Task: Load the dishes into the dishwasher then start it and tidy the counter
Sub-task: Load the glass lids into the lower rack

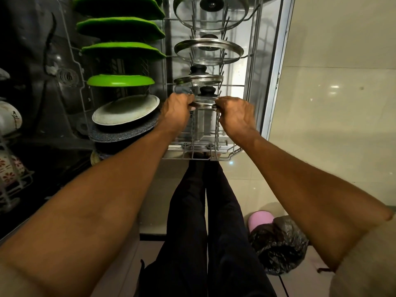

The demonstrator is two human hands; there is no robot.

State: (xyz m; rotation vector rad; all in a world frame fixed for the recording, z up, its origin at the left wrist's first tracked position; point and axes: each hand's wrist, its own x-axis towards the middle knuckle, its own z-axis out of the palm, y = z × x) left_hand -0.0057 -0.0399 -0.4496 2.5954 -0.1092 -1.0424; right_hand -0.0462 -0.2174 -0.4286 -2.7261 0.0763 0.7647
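Note:
The dishwasher's lower rack is pulled out in front of me. A small glass lid with a steel rim and black knob sits between the rack's tines at the near end. My left hand grips its left edge and my right hand grips its right edge. Behind it stand three more glass lids, the nearest, a larger one and the largest at the far end. Green plates and a white plate stand in the rack's left row.
A dark speckled plate leans under the white one. Floral cups sit in a basket at far left. On the tiled floor to my right lie a black plastic bag and a pink object. My legs stand below the rack.

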